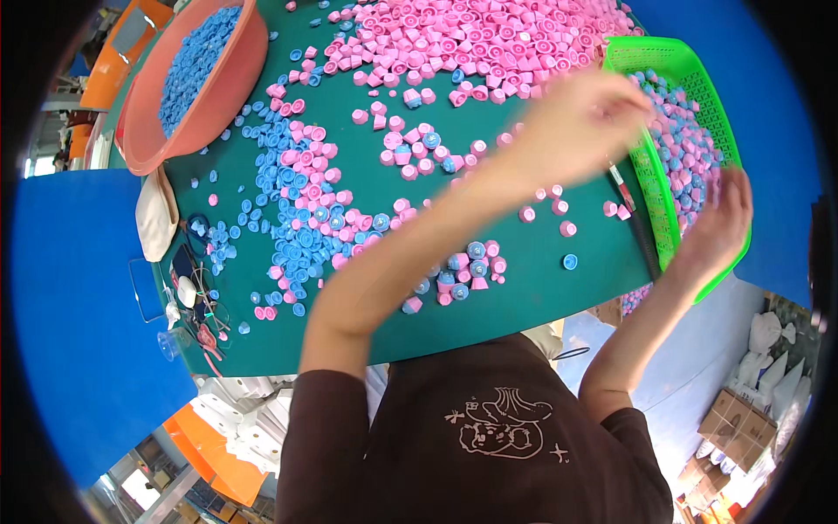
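Note:
My left hand (594,127), smeared by motion, is over the left rim of a green plastic basket (665,205) at the right of the table. Its finger grip is too blurred to read. Over the basket's near right side is my right hand (720,223), also somewhat blurred, with its fingers stretched and apart. I make out nothing held in it. Many small pink and blue plastic pieces (676,131) fill the basket. Left of my left forearm lie pink cup-shaped pieces (394,140), some with blue round pieces fitted on them.
A large heap of pink cups (480,39) covers the far table. Blue caps (301,244) spread across its left side, below a salmon basin (249,79) holding more blue pieces. A pen-like tool (621,188) lies beside the basket. Cables and earphones (188,293) sit at the left edge.

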The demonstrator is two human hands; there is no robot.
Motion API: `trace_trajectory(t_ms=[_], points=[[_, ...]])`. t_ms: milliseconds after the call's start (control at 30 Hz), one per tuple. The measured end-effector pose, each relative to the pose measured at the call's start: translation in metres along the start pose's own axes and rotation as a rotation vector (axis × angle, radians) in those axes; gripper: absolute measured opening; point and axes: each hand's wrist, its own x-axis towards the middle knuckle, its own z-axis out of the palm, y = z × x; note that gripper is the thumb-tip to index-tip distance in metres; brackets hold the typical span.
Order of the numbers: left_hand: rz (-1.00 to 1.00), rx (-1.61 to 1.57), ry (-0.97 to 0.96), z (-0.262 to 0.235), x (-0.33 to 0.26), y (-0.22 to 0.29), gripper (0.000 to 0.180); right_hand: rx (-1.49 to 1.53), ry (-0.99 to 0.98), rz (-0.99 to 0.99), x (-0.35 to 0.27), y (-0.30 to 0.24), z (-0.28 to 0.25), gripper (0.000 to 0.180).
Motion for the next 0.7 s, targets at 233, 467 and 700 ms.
trace_trajectory(t_ms=[233,467,700], points=[[-0.075,1.050,0.165,-0.177,-0.073,-0.048,0.024,-0.085,-1.106,-0.106,-0.118,-0.040,0.158,0.028],[0.151,1.147,0.100,-0.183,-0.075,-0.068,0.029,-0.007,-1.234,0.073,-0.118,-0.030,0.186,0.029],[-0.562,-0.490,0.200,-0.183,-0.114,-0.019,0.026,-0.219,-1.374,-0.019,-0.101,-0.041,0.138,0.042]])
